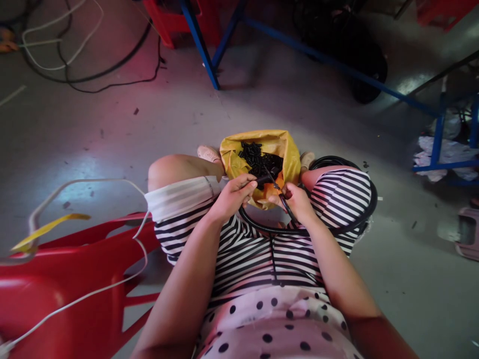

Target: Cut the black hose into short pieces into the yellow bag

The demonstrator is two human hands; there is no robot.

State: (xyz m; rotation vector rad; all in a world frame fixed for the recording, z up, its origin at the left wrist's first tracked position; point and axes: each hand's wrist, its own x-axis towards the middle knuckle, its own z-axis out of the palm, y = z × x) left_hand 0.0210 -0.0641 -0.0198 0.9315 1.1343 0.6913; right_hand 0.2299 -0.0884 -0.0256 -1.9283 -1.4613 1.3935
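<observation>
My left hand (239, 193) pinches a black corrugated tube (264, 179) near its end, above the mouth of a yellow bag (288, 149). The tube loops under my hands and around my right knee. My right hand (297, 202) is closed on scissors (277, 185) with orange and black handles. Their dark blades point up and left, beside the tube end; whether they touch it is hard to tell. Inside the bag lie many short black tube pieces (252, 157). The bag stands on the floor between my feet.
A red plastic chair (56, 289) with a white cable (75, 301) on it is at my left. Blue table legs (202, 50) and a red stool (183, 20) stand ahead. Black and white cables (97, 75) lie at far left. Crumpled wrapping (430, 152) is at right.
</observation>
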